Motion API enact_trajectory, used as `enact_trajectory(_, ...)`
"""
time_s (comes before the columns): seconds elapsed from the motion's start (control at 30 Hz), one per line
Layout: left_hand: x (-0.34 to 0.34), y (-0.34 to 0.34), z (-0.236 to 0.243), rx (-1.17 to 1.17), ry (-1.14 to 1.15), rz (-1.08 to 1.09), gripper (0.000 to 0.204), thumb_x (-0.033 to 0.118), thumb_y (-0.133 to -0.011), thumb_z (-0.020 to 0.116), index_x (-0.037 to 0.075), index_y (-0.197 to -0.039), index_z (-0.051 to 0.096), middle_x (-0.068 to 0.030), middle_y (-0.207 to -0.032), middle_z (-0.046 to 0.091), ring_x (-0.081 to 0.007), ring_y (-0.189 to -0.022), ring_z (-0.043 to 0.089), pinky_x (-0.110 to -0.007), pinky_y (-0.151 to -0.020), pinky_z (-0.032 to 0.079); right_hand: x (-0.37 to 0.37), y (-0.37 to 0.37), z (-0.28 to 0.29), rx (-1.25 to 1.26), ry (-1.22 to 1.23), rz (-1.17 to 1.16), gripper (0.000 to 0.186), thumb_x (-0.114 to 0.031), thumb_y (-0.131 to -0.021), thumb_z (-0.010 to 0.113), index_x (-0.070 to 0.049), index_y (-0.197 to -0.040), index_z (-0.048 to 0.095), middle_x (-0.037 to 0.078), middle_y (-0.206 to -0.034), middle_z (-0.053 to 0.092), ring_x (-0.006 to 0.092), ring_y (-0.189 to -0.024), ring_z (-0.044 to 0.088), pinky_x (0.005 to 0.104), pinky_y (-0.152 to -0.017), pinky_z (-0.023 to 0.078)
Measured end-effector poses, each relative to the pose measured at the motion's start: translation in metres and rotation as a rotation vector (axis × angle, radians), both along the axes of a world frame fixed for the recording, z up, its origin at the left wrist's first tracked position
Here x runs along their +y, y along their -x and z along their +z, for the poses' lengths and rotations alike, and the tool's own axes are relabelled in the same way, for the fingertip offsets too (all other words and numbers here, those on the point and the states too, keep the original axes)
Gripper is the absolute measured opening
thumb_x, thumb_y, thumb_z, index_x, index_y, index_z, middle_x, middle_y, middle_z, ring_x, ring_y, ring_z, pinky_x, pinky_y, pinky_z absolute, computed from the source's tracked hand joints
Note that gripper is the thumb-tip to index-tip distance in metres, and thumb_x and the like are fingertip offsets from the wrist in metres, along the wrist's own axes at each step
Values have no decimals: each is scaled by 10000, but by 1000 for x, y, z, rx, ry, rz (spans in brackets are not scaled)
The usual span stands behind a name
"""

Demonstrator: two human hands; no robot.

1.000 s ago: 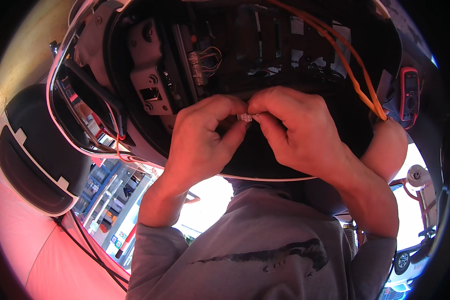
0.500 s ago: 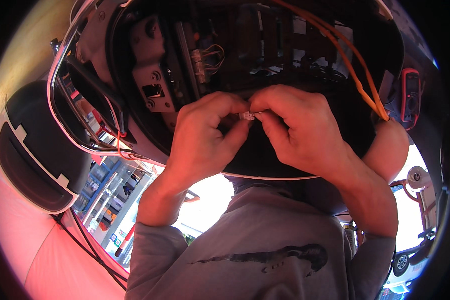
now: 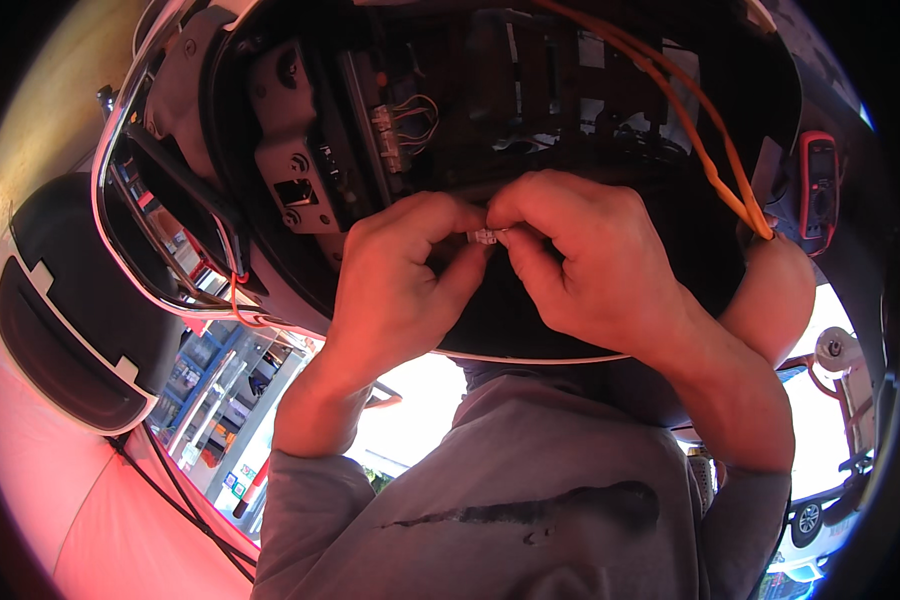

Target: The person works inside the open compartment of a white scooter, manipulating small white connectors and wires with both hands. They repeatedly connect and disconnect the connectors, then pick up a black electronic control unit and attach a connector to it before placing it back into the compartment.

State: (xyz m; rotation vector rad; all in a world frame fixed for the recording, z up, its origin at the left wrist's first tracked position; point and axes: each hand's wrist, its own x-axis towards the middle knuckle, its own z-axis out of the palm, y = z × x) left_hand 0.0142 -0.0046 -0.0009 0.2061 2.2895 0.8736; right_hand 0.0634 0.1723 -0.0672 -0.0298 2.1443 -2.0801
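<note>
A small white connector (image 3: 484, 237) sits between my two hands, over the front of a dark, open cavity. My left hand (image 3: 395, 275) pinches it from the left with thumb and forefinger. From the right, the thumb and forefinger of my right hand (image 3: 595, 262) close at its other end, where something thin and pale shows, perhaps a wire. The fingertips hide part of the connector. Beyond my left hand, a larger pale connector block (image 3: 387, 140) with several thin looped wires is fixed beside a metal bracket (image 3: 285, 150).
An orange cable (image 3: 715, 175) hangs along the cavity's right side, ending near my knee (image 3: 775, 300). Past it lies a red-framed multimeter (image 3: 820, 190). At the left stands a black padded seat (image 3: 75, 330). A chrome-edged frame (image 3: 105, 200) curves round the left rim.
Both hands and the connector have shifted slightly left in the view, and the surroundings have moved a little too. The pinch on the connector stays much the same.
</note>
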Motion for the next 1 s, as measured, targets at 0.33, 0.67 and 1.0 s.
enact_trajectory(0.33,-3,-1,-1,0,-22,-12,123,-48,-814,721,-22,-933,701,-127,-863,705,-216,-721,721,-296,-606,540,1,-1,-2,20,29,44,143,77,-822,671,5,-945,662,143,-849,689,331,-723,686,347,-598,527)
enact_trajectory(0.67,0,2,3,9,-10,-65,141,-70,-808,706,-28,-942,695,-125,-898,710,-218,-779,735,-293,-653,564,1,-1,-2,-3,57,42,142,76,-823,667,6,-947,667,147,-838,684,331,-698,676,352,-587,516)
enact_trajectory(1.0,-1,1,3,-15,-48,-29,163,-96,-800,694,-39,-952,695,-125,-912,716,-221,-812,746,-291,-683,578,0,-3,-3,33,53,23,144,68,-820,669,-1,-946,660,149,-824,679,354,-688,673,372,-573,515)
